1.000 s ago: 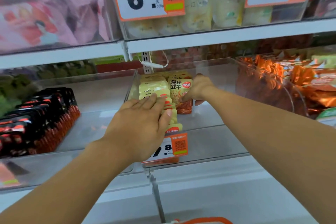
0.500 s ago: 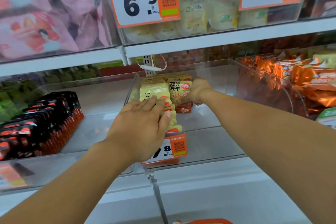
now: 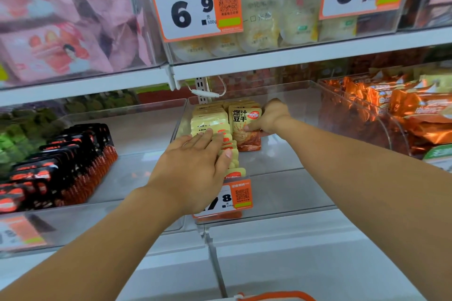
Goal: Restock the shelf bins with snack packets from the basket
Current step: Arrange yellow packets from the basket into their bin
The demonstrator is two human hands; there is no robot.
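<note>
A clear middle shelf bin [image 3: 281,179] holds a row of yellow snack packets [image 3: 211,121] along its left side. My left hand [image 3: 193,166] lies flat on top of that row, fingers straight. Further back, my right hand [image 3: 270,117] pinches a small stack of the same yellow-and-red packets [image 3: 245,127] standing upright beside the row. An orange basket rim [image 3: 276,296] shows at the bottom edge.
A bin of black-and-red packets [image 3: 63,166] sits to the left, a bin of orange foil packets [image 3: 403,110] to the right. An overhead shelf edge [image 3: 293,56] with price tags [image 3: 195,5] hangs above the bins. A price tag [image 3: 232,197] is on the middle bin's front.
My right hand has shifted slightly right and back with the upright packets. My left hand stays flat on the row.
</note>
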